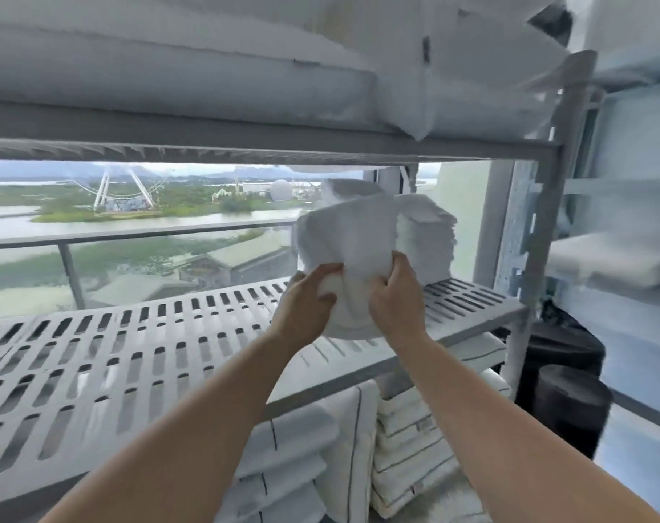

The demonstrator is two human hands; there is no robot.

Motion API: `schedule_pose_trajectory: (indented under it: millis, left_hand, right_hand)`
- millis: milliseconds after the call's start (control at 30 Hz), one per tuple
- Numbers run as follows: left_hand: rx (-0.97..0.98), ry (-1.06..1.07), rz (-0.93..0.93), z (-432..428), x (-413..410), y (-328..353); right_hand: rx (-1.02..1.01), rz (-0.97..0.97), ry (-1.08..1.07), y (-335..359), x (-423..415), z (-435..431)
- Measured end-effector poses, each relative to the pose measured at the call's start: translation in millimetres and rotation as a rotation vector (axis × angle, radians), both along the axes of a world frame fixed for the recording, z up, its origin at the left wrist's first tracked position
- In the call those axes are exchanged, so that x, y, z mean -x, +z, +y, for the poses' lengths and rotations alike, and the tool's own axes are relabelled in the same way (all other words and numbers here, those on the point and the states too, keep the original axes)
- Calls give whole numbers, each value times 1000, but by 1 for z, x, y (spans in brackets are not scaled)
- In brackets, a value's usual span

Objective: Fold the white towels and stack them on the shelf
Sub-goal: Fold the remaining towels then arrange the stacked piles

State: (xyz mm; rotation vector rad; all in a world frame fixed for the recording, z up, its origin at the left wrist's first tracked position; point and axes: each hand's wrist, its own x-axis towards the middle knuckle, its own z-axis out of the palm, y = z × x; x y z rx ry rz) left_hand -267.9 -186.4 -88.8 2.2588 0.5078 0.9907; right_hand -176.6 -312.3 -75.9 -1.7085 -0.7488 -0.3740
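Head — hands (309, 300) (396, 296) grip towel (351, 228), perhaps folded

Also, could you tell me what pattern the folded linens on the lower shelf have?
The linens are white with thin dark stripes, best seen in the head view.

bare left hand (308, 300) — bare right hand (397, 299)
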Motion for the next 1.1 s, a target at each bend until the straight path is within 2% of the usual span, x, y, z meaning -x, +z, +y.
schedule_pose_trajectory:
  millis: [200, 433, 700, 833, 933, 1100]
  left_hand:
    - [-44, -111, 32, -54, -125, 5]
    - [-127, -135, -36, -56, -259, 24]
    - [-166, -74, -119, -6, -387, 69]
    - [-129, 9, -186, 27, -422, 102]
    - [-112, 83, -162, 47, -446, 113]
    - [-4, 225, -98, 76, -479, 116]
  right_hand:
    - [14, 22, -120, -1, -119, -67]
    - [22, 139, -120, 18, -260, -76]
    - [30, 56, -185, 70, -396, -23]
    - [20, 105, -134, 101, -445, 21]
    - [18, 150, -60, 114, -472, 51]
    - [35, 63, 0, 119, -509, 98]
